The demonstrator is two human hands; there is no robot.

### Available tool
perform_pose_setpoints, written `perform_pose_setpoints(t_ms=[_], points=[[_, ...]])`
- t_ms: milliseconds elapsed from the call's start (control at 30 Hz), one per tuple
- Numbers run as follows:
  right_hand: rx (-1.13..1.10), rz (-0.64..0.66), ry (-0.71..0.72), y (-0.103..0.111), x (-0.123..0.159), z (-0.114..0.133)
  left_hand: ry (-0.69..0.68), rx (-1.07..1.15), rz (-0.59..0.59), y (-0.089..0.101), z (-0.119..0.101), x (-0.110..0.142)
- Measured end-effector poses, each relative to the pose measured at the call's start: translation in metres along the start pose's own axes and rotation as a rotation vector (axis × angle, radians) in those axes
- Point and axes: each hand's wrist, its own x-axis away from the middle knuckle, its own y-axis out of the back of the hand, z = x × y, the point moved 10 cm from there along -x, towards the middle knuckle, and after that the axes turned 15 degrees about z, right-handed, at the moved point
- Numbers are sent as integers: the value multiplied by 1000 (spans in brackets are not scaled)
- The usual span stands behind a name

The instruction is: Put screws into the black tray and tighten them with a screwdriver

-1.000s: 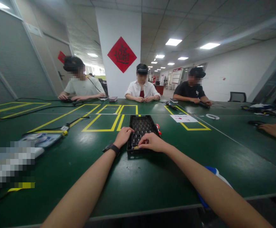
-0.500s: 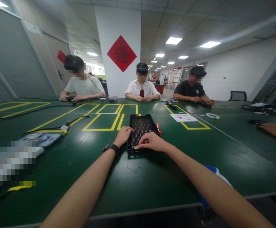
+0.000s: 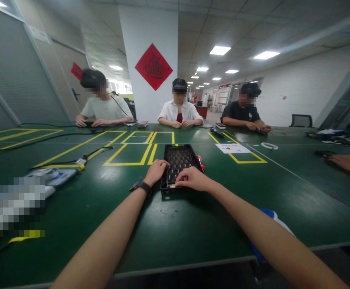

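Observation:
A shallow black tray (image 3: 162,190) lies lengthwise on the green table in front of me, with rows of small pegs or slots in its floor. My left hand (image 3: 156,171) is closed on the tray's left wall, fingertips over the rim; a dark band circles that wrist. Reaching over the near right part of the tray, my right hand (image 3: 193,179) has thumb and fingers pinched together low at the near end. A small pale yellowish piece (image 3: 172,186) shows beside those fingertips; whether they grip it is hidden. Red round parts (image 3: 201,162) stick out along the tray's right side.
Yellow tape (image 3: 126,163) marks rectangles on the table (image 3: 150,241). A printed sheet (image 3: 233,148) and a white ring (image 3: 269,146) lie to the right. At left is a pouch with a cable (image 3: 54,176). Blue-white cloth (image 3: 267,216) lies under my right forearm. Several people sit around.
The view has shifted very slightly. Both my hands keep their places at the tray, and the right fingertips stay at its near end. The co-worker at far right moves their hands a little.

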Motion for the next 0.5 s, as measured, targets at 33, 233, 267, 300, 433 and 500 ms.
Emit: perform_pose_setpoints(t_ms=[33,233,267,300,433,500], points=[[0,-1,-3,0,0,0,-3,0,-1,0,-1,0],[7,3,-9,0,0,1,3,6,0,1,-2,2],[5,8,-9,0,0,1,4,6,0,1,-2,2],[1,12,-9,0,-1,0,4,6,0,1,-2,2],[-13,19,-16,-1,-1,-1,2,9,-7,2,-2,3],[-8,15,-11,-1,-1,0,2,12,-5,2,-2,3]])
